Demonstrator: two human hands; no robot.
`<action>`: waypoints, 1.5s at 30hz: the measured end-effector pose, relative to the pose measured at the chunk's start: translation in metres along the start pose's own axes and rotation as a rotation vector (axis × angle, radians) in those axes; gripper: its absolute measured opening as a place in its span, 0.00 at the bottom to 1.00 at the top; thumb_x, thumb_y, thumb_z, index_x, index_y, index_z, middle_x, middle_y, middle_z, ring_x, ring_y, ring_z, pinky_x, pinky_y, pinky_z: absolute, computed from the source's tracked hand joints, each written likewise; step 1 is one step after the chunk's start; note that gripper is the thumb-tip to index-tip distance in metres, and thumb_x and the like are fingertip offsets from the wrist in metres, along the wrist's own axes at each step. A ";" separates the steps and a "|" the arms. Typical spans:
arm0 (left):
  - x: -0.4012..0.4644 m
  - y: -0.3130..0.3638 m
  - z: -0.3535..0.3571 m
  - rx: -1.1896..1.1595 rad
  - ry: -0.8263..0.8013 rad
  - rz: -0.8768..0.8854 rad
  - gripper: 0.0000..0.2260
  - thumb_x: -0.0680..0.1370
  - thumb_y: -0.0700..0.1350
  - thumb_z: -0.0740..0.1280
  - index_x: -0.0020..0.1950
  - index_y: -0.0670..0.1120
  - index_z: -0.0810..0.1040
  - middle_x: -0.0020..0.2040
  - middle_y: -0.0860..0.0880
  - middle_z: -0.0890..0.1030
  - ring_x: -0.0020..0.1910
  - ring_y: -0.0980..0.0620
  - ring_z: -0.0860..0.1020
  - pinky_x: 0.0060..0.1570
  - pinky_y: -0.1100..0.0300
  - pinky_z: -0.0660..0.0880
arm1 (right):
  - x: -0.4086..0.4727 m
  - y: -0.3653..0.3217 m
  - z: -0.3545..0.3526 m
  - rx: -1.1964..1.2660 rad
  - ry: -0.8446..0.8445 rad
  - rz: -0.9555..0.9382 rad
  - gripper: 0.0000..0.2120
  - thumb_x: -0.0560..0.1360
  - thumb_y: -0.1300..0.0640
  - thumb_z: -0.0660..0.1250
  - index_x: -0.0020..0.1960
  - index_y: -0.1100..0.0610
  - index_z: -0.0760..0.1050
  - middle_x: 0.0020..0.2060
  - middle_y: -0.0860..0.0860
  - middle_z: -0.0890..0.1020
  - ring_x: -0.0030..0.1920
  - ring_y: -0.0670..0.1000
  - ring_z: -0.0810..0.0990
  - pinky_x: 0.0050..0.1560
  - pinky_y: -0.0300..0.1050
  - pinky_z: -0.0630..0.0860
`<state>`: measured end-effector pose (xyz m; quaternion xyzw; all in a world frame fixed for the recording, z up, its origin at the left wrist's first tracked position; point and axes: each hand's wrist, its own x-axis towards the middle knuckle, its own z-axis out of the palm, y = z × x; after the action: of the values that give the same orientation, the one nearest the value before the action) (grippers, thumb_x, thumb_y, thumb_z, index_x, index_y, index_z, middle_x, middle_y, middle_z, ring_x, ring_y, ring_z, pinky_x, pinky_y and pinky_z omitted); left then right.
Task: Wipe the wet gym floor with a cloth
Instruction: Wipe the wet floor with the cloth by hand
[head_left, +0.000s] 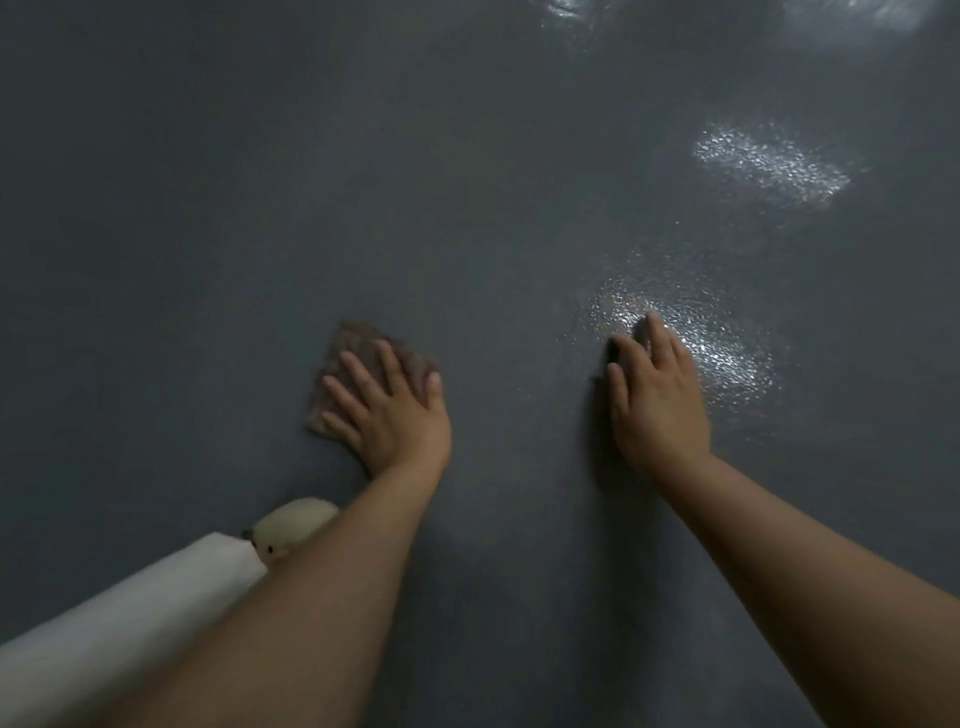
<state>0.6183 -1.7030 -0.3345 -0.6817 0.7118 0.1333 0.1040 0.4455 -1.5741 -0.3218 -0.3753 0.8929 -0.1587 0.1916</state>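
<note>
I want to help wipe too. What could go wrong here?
The right hand presses straight on the shiny wet patch, so it could slip. The cloth under the left hand sits beside that patch, not on it, so the water may get missed. More shine lies farther off.

1. From my remote seat I see the gym floor (363, 182) as a dark grey coating, matt and even across the left of the frame.
2. At the right and upper right of the frame its wet patches (769, 166) shine glossy, and the glare shows a fine pebbled grain.
3. The cloth (358, 358) at centre left looks like brownish woven fabric, dull and coarse.
4. At lower left, a white trouser leg (130, 618) looks like smooth matt fabric, and the cream shoe (296, 519) beside it is matt too.
</note>
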 end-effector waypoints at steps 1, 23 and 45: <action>-0.022 0.010 0.010 0.044 -0.007 0.109 0.30 0.79 0.60 0.54 0.78 0.52 0.51 0.78 0.41 0.46 0.76 0.36 0.45 0.70 0.36 0.43 | -0.007 0.004 -0.001 0.006 0.020 0.039 0.23 0.79 0.51 0.52 0.68 0.59 0.70 0.75 0.59 0.59 0.73 0.62 0.57 0.73 0.51 0.52; 0.057 -0.051 -0.025 0.109 -0.074 0.064 0.29 0.80 0.62 0.49 0.78 0.56 0.42 0.78 0.45 0.39 0.75 0.36 0.40 0.71 0.39 0.40 | -0.091 -0.027 0.037 -0.127 -0.110 0.312 0.27 0.81 0.46 0.51 0.77 0.47 0.48 0.77 0.53 0.44 0.76 0.57 0.43 0.73 0.57 0.40; -0.206 0.032 -0.007 0.313 -0.586 0.933 0.30 0.82 0.53 0.56 0.78 0.52 0.42 0.78 0.48 0.38 0.76 0.43 0.40 0.73 0.48 0.45 | -0.180 0.027 -0.082 0.002 -0.060 0.357 0.22 0.82 0.51 0.52 0.75 0.53 0.60 0.76 0.54 0.55 0.75 0.56 0.56 0.72 0.49 0.55</action>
<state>0.5964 -1.5101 -0.2580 -0.2061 0.8901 0.2416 0.3270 0.5079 -1.4131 -0.2211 -0.2152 0.9390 -0.1119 0.2438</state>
